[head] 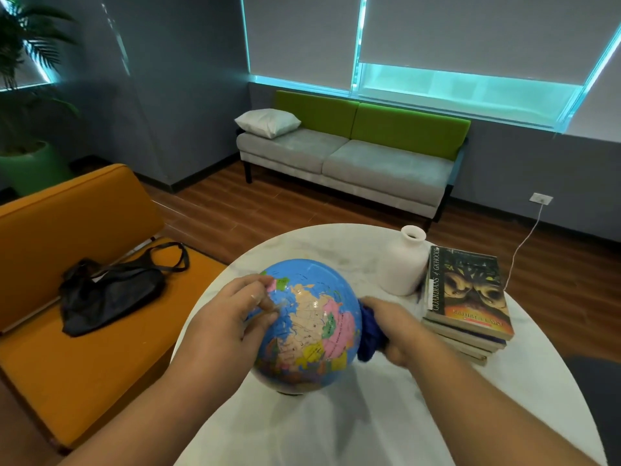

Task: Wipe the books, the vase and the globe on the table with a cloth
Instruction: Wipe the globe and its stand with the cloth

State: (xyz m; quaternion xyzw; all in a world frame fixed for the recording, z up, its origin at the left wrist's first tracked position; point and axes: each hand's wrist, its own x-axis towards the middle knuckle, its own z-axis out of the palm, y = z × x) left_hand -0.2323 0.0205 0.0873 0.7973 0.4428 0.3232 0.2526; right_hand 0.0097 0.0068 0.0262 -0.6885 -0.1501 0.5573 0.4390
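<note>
Touching one globe (309,324) (one blue cloth (369,334))

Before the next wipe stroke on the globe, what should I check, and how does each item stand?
1. Left hand steadies the blue world globe: ok.
2. Right hand grips the bunched dark blue cloth: ok.
3. Cloth touches the globe's right side: ok.
4. Globe's base flat on the round white marbled table: cannot tell, mostly hidden.
5. White ceramic vase upright, apart from the right hand: ok.
</note>
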